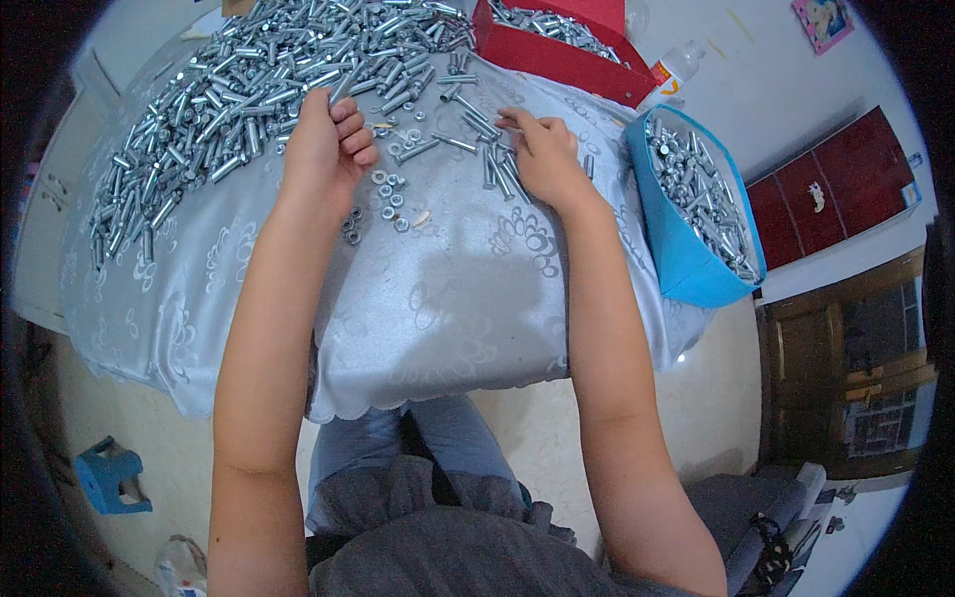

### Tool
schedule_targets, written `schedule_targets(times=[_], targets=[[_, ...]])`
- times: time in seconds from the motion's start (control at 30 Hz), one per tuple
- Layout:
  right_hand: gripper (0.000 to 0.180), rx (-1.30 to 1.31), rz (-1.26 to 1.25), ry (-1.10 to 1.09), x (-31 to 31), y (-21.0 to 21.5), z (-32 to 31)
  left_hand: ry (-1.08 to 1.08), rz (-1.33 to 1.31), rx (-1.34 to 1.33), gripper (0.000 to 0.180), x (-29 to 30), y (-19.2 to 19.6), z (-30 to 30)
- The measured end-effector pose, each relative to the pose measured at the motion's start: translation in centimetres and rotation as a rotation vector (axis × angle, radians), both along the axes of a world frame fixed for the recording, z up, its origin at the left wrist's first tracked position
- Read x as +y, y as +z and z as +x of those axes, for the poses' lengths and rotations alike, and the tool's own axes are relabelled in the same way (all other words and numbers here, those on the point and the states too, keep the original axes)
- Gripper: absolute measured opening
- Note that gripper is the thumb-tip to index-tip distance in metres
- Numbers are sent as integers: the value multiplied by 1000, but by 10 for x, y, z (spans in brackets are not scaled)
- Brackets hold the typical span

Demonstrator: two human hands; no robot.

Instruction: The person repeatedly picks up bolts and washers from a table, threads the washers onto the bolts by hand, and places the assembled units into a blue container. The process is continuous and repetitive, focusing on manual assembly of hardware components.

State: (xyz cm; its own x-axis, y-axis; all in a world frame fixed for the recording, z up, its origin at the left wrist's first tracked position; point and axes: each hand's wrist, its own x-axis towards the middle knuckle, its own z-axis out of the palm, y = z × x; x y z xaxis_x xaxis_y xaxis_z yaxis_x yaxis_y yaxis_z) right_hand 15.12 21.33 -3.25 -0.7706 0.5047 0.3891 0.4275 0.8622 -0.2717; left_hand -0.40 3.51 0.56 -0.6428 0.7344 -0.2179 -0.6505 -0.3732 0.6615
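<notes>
My left hand [330, 149] is closed at the near edge of a large heap of silver bolts [254, 85], its fingers curled in. A bolt [341, 89] shows between its thumb and index finger. Over a small group of loose bolts [494, 171], my right hand [547, 159] has its index finger stretched out and its thumb apart. Part of that group is hidden under the right hand. Several hex nuts [388, 191] lie between my two hands on the silver patterned tablecloth [448, 289].
A red box [587, 52] of bolts stands at the far right. Nearer, a blue fabric bin [686, 279] filled with bolts sits by the table's right edge. A clear plastic bottle [678, 70] is beside the red box. A blue stool [111, 478] stands on the floor, lower left.
</notes>
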Motion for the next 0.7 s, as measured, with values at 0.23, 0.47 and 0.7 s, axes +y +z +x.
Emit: schedule_targets(times=[0.23, 0.47, 0.7], targets=[[24, -95, -125, -81, 10, 16, 12, 7, 5, -10, 32, 0, -1, -1], [19, -96, 61, -145, 1, 18, 17, 43, 24, -39, 32, -2, 1, -1], [18, -131, 19, -188, 2, 18, 16, 69, 30, -13, 32, -2, 3, 0]])
